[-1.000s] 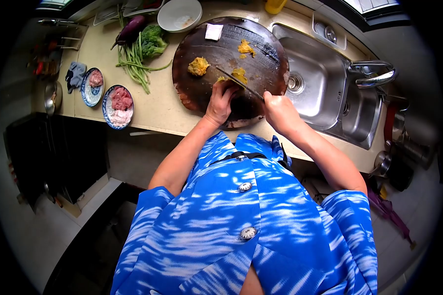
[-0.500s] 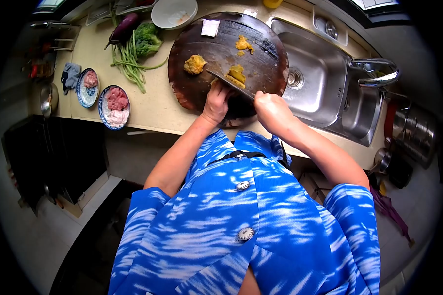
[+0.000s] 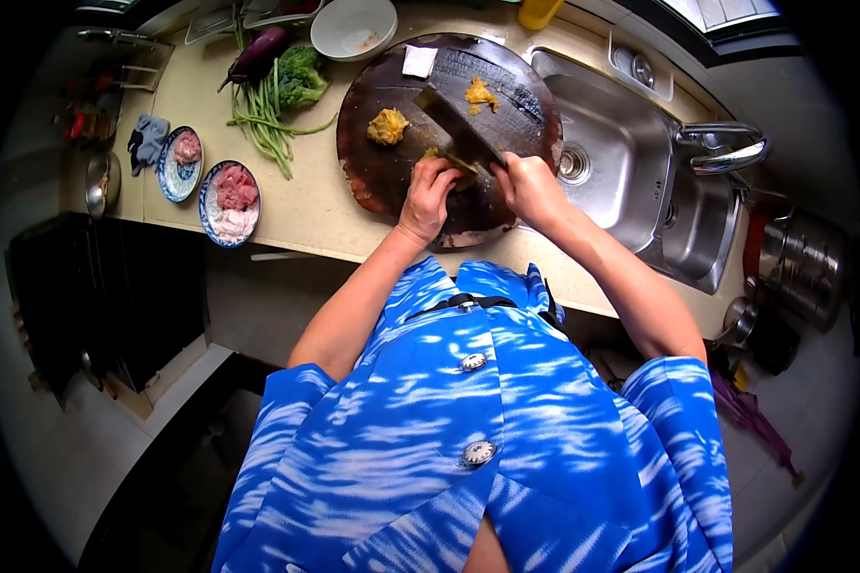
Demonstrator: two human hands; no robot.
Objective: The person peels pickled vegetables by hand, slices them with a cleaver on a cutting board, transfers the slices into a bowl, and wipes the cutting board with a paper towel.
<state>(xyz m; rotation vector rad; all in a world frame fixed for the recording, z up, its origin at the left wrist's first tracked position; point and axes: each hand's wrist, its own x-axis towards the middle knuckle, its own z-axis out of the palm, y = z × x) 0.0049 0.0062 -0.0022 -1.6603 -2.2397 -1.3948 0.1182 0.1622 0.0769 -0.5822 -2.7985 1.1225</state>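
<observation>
A cleaver point(image 3: 457, 124) is in my right hand point(image 3: 530, 188), its fingers closed round the handle. The blade slants up and left above the round dark chopping board point(image 3: 377, 86). My left hand point(image 3: 427, 199) rests near the board's front, its bent fingers against a yellow-green piece of vegetable point(image 3: 462, 164) that looks pickled. Part of this piece is hidden by the fingers and blade. A yellowish clump point(image 3: 387, 126) of similar vegetable lies left on the board. Some orange-yellow scraps point(image 3: 481, 94) and a white folded piece point(image 3: 419, 61) lie farther back.
At right is a steel sink point(image 3: 607, 143) with a faucet point(image 3: 731, 155). Left of the board are green beans point(image 3: 263, 124), broccoli point(image 3: 301, 78), an eggplant point(image 3: 256, 53) and a white bowl point(image 3: 354, 29). Two blue-rimmed plates of raw meat point(image 3: 231, 191) point(image 3: 187, 148) stand near the counter's left end.
My right hand has raised the cleaver and turned its blade away from the left hand. The left fingers, partly behind the blade before, now show on the vegetable. The view has shifted slightly.
</observation>
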